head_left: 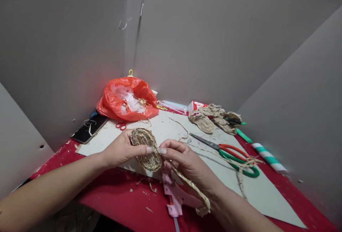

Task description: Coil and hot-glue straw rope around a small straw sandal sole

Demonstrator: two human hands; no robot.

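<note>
My left hand point(128, 148) grips an oval coil of braided straw point(145, 150), its thumb pressed on the coil's face. At the coil's right edge, my right hand point(181, 159) pinches the straw braid point(191, 185) where it meets the coil. The braid's loose length runs down below my right hand and curls at its end. Under the hands lies a pink glue gun point(173, 192), partly hidden by the braid and fingers, with a pale glue stick at its lower end. Scissors with red and green handles point(229, 155) rest to the right, a strand of braid across them.
Behind are an orange plastic bag point(125, 100) of scraps, small red scissors point(121, 125) and a phone point(90, 128). Several finished straw coils point(204, 121) lie at back right, near a green-striped roll point(269, 158). A white board point(275, 192) covers red cloth; grey panels enclose it.
</note>
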